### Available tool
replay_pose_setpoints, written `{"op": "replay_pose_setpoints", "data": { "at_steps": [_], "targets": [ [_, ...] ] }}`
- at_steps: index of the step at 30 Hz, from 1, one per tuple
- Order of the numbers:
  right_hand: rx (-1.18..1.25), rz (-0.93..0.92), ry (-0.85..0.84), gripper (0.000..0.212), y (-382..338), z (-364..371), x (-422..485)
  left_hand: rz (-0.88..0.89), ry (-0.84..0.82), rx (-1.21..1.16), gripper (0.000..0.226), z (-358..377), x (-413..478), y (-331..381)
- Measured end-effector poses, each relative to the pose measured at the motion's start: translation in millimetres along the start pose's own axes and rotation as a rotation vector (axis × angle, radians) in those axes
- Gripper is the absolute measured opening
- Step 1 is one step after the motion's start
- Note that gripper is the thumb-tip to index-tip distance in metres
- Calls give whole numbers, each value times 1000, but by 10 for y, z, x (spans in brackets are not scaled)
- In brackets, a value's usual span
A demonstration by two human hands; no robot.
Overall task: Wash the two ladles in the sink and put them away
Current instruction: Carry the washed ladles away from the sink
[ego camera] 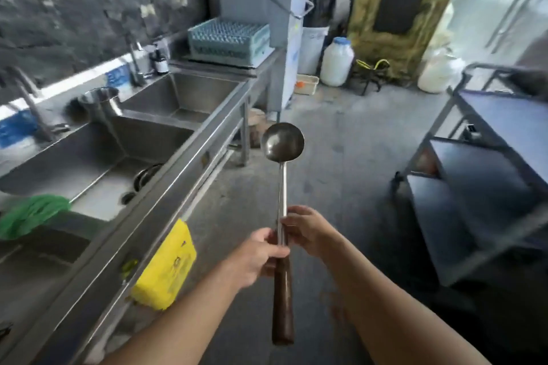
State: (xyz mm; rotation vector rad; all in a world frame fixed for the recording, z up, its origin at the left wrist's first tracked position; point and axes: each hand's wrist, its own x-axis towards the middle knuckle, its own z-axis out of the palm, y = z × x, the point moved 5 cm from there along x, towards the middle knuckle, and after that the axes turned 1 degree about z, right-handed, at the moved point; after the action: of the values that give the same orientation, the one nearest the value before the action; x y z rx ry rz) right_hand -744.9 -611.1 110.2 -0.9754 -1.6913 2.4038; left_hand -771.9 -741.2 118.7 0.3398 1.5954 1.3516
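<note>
Judging from head view: ladle (283, 187) held upright, bowl up, out over floor (341, 133) beside sink (59, 163), likely bound for storage. Shaft pinched by right grip (305, 231), handle top wrapped by left grip (261, 255), for steadiness.

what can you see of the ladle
The ladle has a round, dull grey metal bowl, a long shiny metal shaft and a dark brown, wood-like handle. It is held out over the floor, beside the sink, bowl farthest from the person with its hollow facing the camera. The left hand grips it where shaft meets handle; the right hand pinches the shaft just above.
</note>
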Motion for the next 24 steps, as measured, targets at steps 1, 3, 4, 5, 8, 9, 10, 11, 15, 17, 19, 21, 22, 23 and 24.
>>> {"op": "replay_pose_setpoints", "data": {
  "at_steps": [1, 3, 4, 5, 8, 9, 10, 11, 15, 17, 19, 21, 22, 23, 24],
  "targets": [
    [7, -20, 69, 19, -39, -499, -103, 3, -71, 36, 22, 443, 171, 37],
    [3, -36, 152, 28, -90, -1117, -272, 10, -136, 80, 20, 969, 371, 98],
    [26, -52, 203, 31, -111, -1480, -402, 11, -193, 103, 20, 1303, 487, 127],
    [69, -67, 250, 30, -122, -1815, -542, 7, -252, 126, 19, 1624, 584, 148],
    [176, -103, 388, 24, -150, -2704, -1010, -23, -411, 223, 19, 2533, 861, 198],
    [201, -110, 424, 25, -140, -2926, -1123, -30, -448, 251, 19, 2759, 919, 219],
    [230, -119, 466, 27, -128, -3162, -1248, -39, -491, 285, 19, 3014, 983, 231],
    [265, -129, 513, 27, -108, -3393, -1367, -45, -534, 322, 18, 3267, 1049, 236],
    [412, -153, 730, 26, 42, -4244, -1879, -72, -743, 472, 16, 4272, 1289, 172],
    [454, -163, 838, 30, 126, -4660, -2119, -87, -839, 537, 18, 4778, 1389, 148],
    [498, -180, 945, 32, 204, -5047, -2327, -103, -932, 582, 23, 5262, 1473, 123],
    [548, -197, 1075, 32, 297, -5406, -2558, -122, -1031, 622, 25, 5746, 1545, 82],
    [579, -211, 1126, 32, 332, -5539, -2671, -131, -1076, 642, 26, 5956, 1564, 68],
    [612, -226, 1180, 32, 376, -5673, -2790, -138, -1129, 662, 28, 6180, 1571, 50],
    [638, -237, 1236, 31, 405, -5790, -2919, -140, -1185, 683, 29, 6403, 1563, 21]
  ]
}}
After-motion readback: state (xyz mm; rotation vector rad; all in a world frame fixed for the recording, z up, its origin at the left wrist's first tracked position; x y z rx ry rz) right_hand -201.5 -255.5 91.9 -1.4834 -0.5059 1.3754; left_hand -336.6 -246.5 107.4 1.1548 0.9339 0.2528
